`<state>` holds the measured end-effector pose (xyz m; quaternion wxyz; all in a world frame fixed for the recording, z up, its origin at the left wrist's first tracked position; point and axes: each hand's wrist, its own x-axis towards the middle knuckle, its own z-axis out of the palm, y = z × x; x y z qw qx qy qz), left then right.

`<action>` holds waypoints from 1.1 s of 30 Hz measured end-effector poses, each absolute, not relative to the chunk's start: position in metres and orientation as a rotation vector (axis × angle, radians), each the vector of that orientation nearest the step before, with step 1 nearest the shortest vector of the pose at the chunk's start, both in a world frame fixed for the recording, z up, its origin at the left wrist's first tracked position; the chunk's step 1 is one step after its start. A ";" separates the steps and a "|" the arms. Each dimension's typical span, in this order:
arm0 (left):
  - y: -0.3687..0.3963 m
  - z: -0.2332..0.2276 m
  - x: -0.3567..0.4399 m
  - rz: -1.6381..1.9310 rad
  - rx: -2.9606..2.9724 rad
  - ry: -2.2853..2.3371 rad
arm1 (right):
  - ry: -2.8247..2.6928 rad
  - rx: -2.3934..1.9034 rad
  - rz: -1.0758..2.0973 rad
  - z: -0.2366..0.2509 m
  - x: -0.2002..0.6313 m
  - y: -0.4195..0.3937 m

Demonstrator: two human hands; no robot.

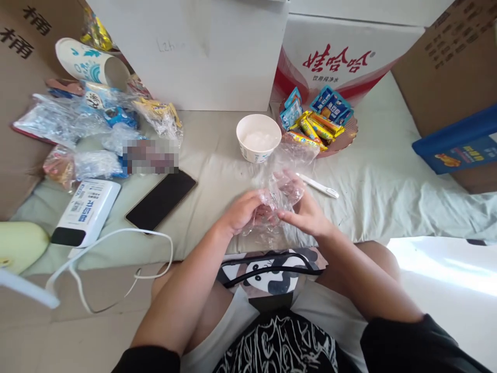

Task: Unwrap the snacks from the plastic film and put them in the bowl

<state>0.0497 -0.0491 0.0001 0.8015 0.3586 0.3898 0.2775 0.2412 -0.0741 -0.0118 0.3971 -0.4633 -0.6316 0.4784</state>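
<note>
Head-cam view, looking down at a person seated w/ a pale sheet-covered bed in front. Both hands meet at centre, working a crumpled clear plastic bag [281,194]. The left hand [240,211] has its grip closed on the near-left part of the film, fingers curled into the bunch. The right hand [308,215] pinches the bag's right edge between thumb and fingers. The bag sits just above the bed, near the person's lap; whether anything is inside is hard to tell through the wrinkles.

Just beyond the hands: a white paper bowl [258,137] holding something pale, and to its right a reddish dish of wrapped snacks [319,124]. A white pen-like stick [318,185] lies just right of the bag. Left: a black phone [161,199], a white power bank [86,212] w/ cable, a heap of plastic wrappers [77,129].

Risks, as a judgement: thin film could tear if the two hands pull apart hard; a stray elbow or bag edge could tip the bowl, which is close by.
</note>
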 end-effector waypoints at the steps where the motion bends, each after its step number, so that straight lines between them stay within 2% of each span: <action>1: -0.052 0.002 0.050 0.544 0.749 0.801 | -1.515 -1.118 1.343 -0.013 0.240 -0.071; 4: -0.055 0.004 0.049 0.512 0.704 0.789 | -1.263 -1.107 1.520 -0.014 0.242 -0.061; 8: -0.046 0.000 0.041 0.791 0.647 0.937 | -0.970 -1.224 1.521 -0.013 0.255 -0.057; 11: -0.035 -0.002 0.030 0.983 0.678 1.046 | -1.038 -1.321 1.489 -0.007 0.266 -0.055; 16: -0.028 0.000 0.028 0.725 1.052 0.999 | -1.320 -1.472 1.481 -0.004 0.273 -0.053; 20: -0.033 -0.005 0.040 0.828 1.321 1.184 | -1.326 -1.437 1.579 -0.008 0.271 -0.059; 23: -0.034 -0.007 0.044 0.984 1.103 1.292 | -1.127 -1.321 1.570 -0.010 0.272 -0.064; 27: -0.031 -0.005 0.040 1.112 0.783 1.279 | -0.913 -1.199 1.403 -0.011 0.278 -0.065; 33: -0.027 -0.003 0.028 1.216 0.690 1.345 | -0.845 -1.091 1.307 -0.008 0.284 -0.065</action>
